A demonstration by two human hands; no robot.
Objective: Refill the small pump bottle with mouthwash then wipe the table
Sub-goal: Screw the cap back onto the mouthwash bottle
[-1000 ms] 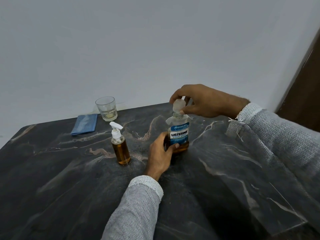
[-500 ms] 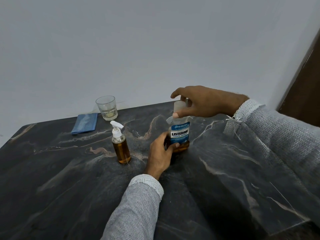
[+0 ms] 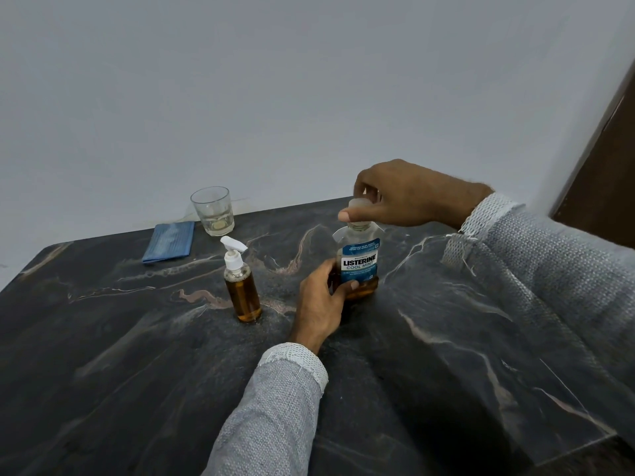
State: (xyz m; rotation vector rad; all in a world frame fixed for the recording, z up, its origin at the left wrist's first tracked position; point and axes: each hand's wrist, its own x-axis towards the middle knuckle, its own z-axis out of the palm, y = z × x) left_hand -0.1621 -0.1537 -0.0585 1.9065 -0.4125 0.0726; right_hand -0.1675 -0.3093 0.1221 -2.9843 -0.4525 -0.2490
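Two bottles: both upright on the dark veined bench [image 3: 446, 355], near the middle, a little apart.
Mouthwash bottle [image 3: 359, 261]: clear, blue label, amber liquid low in the base; stands right of the pump bottle.
Cap [image 3: 358, 207]: pale, seated on the mouthwash bottle's neck.
Right hand [image 3: 409, 194]: over the bottle top, grip closed on the cap between thumb and curled fingers.
Left hand [image 3: 323, 304]: grip wrapped round the lower body of the mouthwash bottle, thumb across the front.
Pump bottle [image 3: 241, 286]: small, white pump head, amber liquid nearly to the shoulder; untouched.
Glass [image 3: 213, 211]: at the far edge by the wall, a little pale liquid inside.
Blue cloth [image 3: 170, 241]: folded flat, just left of the glass.
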